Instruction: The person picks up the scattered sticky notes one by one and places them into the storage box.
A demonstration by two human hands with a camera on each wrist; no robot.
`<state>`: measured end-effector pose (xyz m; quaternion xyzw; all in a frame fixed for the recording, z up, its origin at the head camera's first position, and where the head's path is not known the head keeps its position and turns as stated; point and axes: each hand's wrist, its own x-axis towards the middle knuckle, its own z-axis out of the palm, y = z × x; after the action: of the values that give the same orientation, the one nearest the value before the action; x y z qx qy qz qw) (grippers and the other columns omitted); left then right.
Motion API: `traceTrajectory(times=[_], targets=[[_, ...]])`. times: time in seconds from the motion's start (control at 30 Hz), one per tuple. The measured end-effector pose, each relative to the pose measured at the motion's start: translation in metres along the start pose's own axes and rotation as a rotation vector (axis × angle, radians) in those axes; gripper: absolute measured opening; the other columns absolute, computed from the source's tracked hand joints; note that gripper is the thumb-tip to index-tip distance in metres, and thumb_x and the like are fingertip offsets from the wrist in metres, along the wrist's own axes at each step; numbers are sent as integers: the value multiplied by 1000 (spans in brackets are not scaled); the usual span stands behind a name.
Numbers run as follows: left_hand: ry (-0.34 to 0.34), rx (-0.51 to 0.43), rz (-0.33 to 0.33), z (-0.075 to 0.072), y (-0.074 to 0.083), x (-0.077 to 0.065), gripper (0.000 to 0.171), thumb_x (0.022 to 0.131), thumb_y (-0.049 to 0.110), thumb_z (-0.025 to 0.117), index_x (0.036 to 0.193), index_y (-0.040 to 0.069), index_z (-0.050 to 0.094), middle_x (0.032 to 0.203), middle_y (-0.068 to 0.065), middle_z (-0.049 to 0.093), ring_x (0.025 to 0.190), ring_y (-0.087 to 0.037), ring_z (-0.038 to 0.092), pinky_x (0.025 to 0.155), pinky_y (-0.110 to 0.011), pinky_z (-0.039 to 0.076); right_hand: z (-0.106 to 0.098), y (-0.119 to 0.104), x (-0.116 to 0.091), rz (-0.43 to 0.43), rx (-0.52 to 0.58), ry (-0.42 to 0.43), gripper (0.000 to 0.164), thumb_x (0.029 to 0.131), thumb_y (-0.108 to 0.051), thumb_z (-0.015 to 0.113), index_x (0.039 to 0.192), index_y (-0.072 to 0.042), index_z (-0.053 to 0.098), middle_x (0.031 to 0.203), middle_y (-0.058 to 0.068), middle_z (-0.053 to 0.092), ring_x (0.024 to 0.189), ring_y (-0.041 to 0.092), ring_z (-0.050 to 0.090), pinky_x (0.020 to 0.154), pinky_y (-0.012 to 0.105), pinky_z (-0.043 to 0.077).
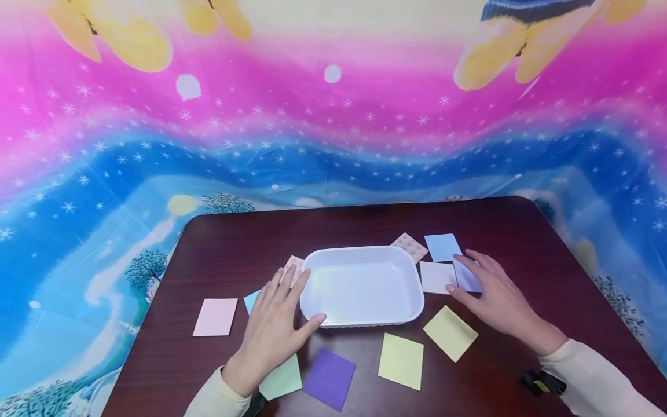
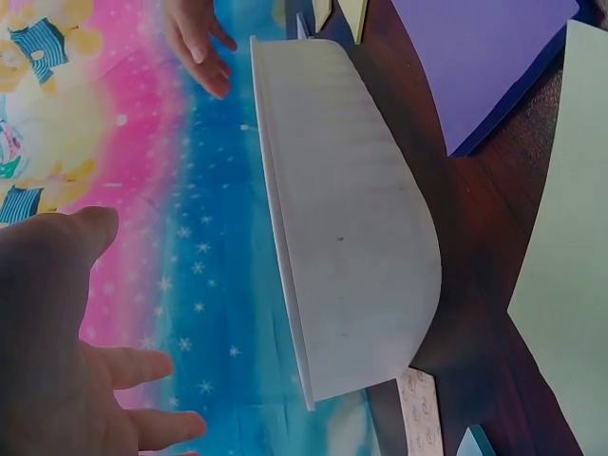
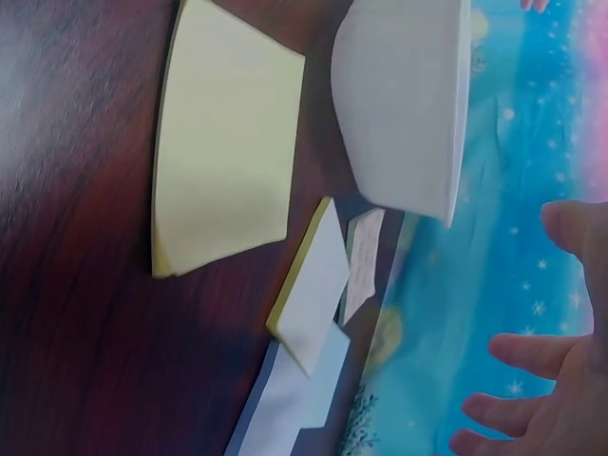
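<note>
A white plastic tray (image 1: 362, 292) sits on the table with nothing in it. My left hand (image 1: 273, 327) hovers by the tray's left end, fingers spread, holding nothing. In the left wrist view a gap separates that hand from the tray's side (image 2: 351, 228). At the right, my right hand (image 1: 502, 295) is over a lavender sticky-note pad (image 1: 469, 278), fingers parted; whether it touches the pad cannot be told. Beside its thumb lies a white pad (image 1: 436, 278), with a light blue pad (image 1: 442, 248) behind. The left hand partly covers a green pad (image 1: 285, 376) and a blue one (image 1: 250, 299).
A purple pad (image 1: 329, 379) and two yellow pads (image 1: 400, 361) lie in front of the tray. A pink pad (image 1: 215, 317) is at the far left. Patterned pads (image 1: 410, 248) show by the tray's back corners. A printed cloth (image 1: 333, 145) hangs behind the table.
</note>
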<state>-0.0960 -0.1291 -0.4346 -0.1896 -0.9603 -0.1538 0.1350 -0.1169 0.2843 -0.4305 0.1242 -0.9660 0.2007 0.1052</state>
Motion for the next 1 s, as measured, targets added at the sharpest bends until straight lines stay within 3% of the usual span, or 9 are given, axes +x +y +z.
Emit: traceTrajectory(times=[0.57, 0.73, 1.0], targets=[[29, 11, 88, 10, 13, 5, 79, 85, 69, 41, 148, 22, 36, 149, -11, 37, 138, -31, 29, 103, -53, 30, 8, 60, 9, 78, 26, -2, 65, 87, -46, 58, 129, 4, 51, 130, 32, 46, 117, 51, 39, 91, 69, 31], [15, 10, 92, 12, 16, 7, 78, 85, 69, 40, 148, 22, 35, 148, -11, 39, 137, -31, 30, 103, -54, 31, 12, 78, 13, 94, 26, -33, 66, 89, -46, 56, 130, 5, 50, 131, 32, 46, 119, 50, 39, 92, 68, 31], [-16, -2, 90, 15, 24, 10, 78, 86, 69, 37, 149, 23, 33, 148, -9, 39, 137, -31, 30, 105, -52, 28, 15, 92, 18, 46, 18, -113, 68, 84, -39, 66, 132, 5, 48, 131, 34, 44, 120, 50, 38, 93, 67, 32]])
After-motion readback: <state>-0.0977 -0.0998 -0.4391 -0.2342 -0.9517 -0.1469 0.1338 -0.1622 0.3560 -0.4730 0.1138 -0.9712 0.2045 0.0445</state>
